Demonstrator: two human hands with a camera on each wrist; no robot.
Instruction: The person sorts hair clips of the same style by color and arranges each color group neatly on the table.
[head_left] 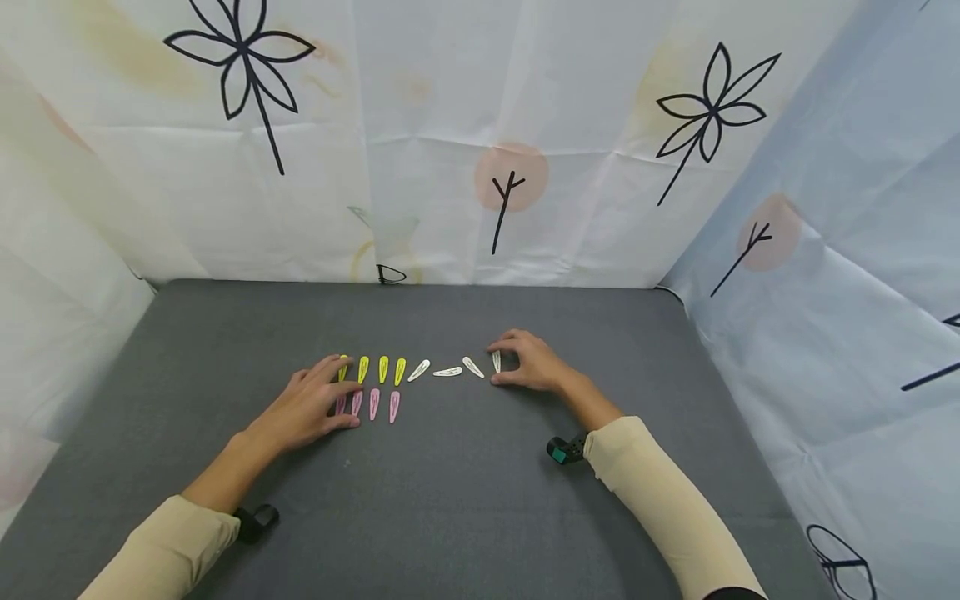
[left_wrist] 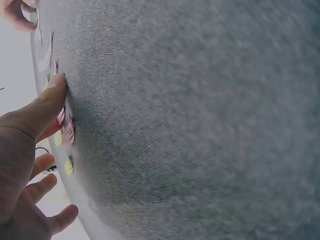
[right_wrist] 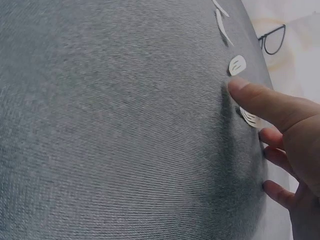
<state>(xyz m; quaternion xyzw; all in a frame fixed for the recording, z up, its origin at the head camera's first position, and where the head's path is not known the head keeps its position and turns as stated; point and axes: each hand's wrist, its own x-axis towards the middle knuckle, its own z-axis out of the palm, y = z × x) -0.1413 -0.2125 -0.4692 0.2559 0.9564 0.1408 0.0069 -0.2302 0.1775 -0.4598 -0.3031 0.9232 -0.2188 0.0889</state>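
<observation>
Several yellow snap hair clips [head_left: 383, 369] stand in a row on the grey table, with a row of pink snap hair clips [head_left: 374, 404] nearer the person. To their right, white snap hair clips [head_left: 447, 372] lie at differing angles. My left hand [head_left: 311, 402] reaches over the left ends of the yellow and pink rows, fingers spread, partly covering the leftmost clips. My right hand [head_left: 534, 362] holds the rightmost white clip [head_left: 497, 361] at its two ends between thumb and finger. In the right wrist view that clip [right_wrist: 250, 118] lies low at the tabletop behind the thumb.
The dark grey tabletop [head_left: 420, 508] spreads around the clips. White cloth walls [head_left: 450, 208] with leaf and tree drawings rise behind and at the sides. A dark band [head_left: 567, 450] sits at the right wrist, another [head_left: 257, 523] at the left.
</observation>
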